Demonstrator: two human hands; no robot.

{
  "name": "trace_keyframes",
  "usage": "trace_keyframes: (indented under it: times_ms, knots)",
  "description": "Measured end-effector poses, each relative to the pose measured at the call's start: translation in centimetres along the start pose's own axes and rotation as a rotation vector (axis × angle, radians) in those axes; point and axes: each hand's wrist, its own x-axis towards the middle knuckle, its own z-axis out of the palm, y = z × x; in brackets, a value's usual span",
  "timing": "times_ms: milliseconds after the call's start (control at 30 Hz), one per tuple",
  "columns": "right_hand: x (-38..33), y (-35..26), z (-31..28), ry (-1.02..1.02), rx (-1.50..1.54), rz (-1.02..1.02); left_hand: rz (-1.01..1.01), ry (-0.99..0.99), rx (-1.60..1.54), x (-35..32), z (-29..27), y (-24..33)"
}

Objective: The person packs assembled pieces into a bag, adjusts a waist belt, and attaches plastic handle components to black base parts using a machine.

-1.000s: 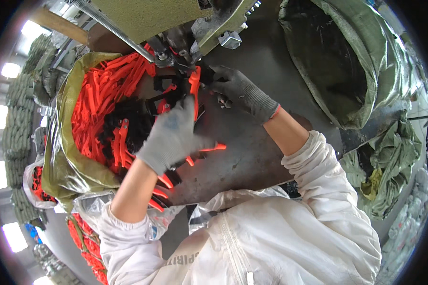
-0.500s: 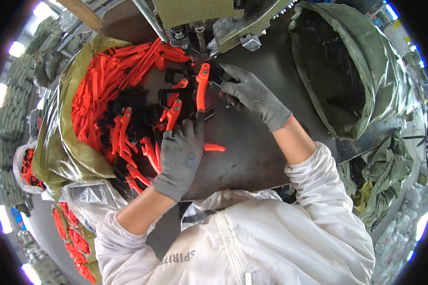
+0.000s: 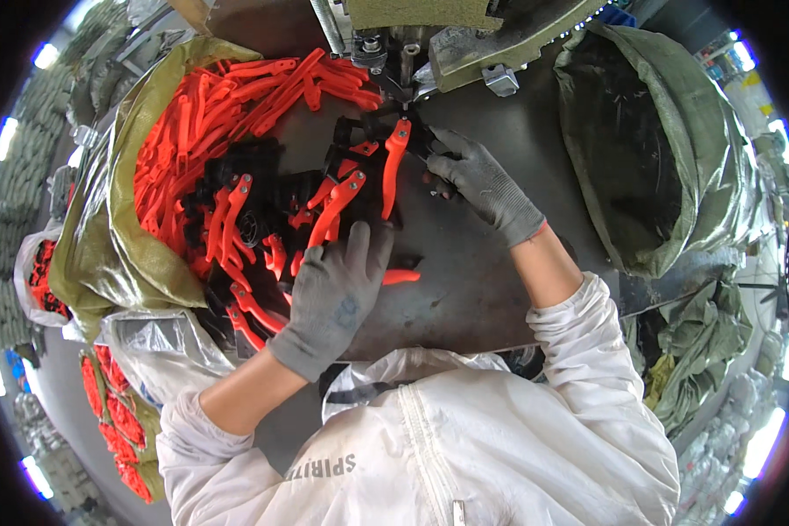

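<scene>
A red-handled black hand tool (image 3: 396, 162) lies under the machine's lower end, its black head towards the metal parts. My left hand (image 3: 333, 294), in a grey glove, is just below it, index and middle fingers stretched towards the handle's lower tip; whether they touch it I cannot tell. My right hand (image 3: 486, 184), also gloved, is at the right of the tool's black head with its fingers bent inward. What those fingers hold is hidden. More red-handled tools (image 3: 335, 209) lie just left of and beyond my left hand.
A yellowish woven sack (image 3: 96, 237) spills red handles (image 3: 184, 123) onto the dark metal table (image 3: 465, 298) at the left. The machine (image 3: 465, 53) hangs over the far edge. An open green sack (image 3: 701, 167) stands at the right, beside crumpled green cloth (image 3: 706, 351).
My left fingers have straightened and drawn slightly down from the handle's tip. The right hand stays beside the tool's head. The whole view has shifted a little.
</scene>
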Motion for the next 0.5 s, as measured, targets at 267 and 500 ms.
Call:
trace_keyframes:
  times_ms: [267,500]
  knots:
    - [0.5,1.3,0.4,0.009,0.059,0.027,-0.143,-0.095,-0.422,-4.7,-5.0,-2.1]
    - [0.5,0.3,2.5,-0.012,0.392,0.006,-1.142,0.476,-1.45,-14.2,-2.1,-5.5]
